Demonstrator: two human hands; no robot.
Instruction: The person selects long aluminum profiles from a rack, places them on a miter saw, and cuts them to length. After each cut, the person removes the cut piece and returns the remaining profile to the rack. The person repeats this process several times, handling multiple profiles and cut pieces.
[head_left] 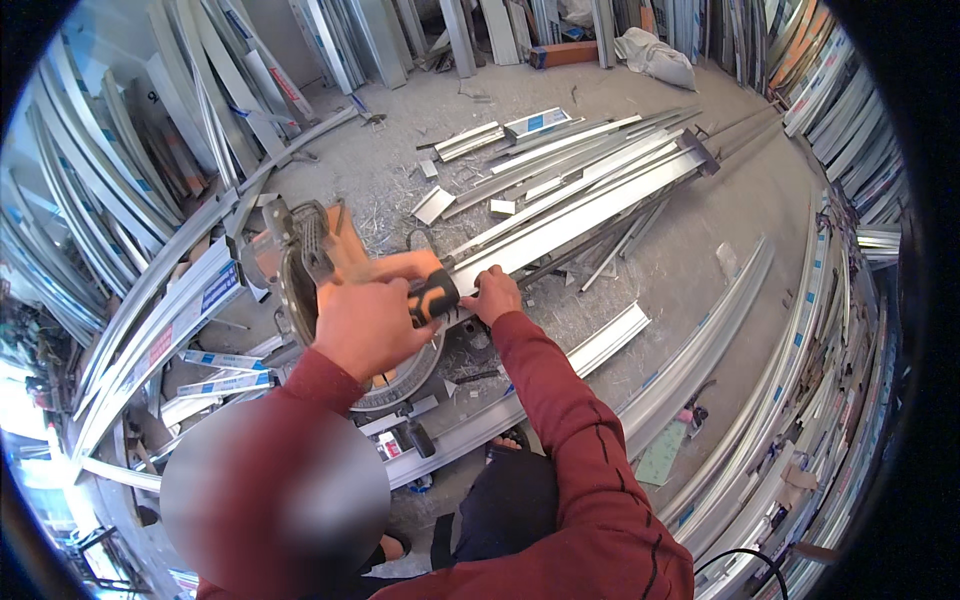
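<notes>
My left hand (368, 326) is closed around the orange-and-black handle of a mitre saw (434, 299). The saw's round base (405, 385) shows below that hand, partly covered by it. Just right of the handle, my right hand (494, 297) grips the near end of a long pale aluminium profile (590, 222) with bent fingers. From there the profile runs away to the upper right, toward a dark end support (697, 152). My right fingertips are close to the saw handle, and whether they touch it I cannot tell.
Loose aluminium offcuts (435, 205) and shavings litter the floor beyond the saw. Long profiles lean along the left (150, 240), back and right (800, 330). A white sack (655, 58) lies at the back. Another profile (610, 335) lies beneath my right forearm.
</notes>
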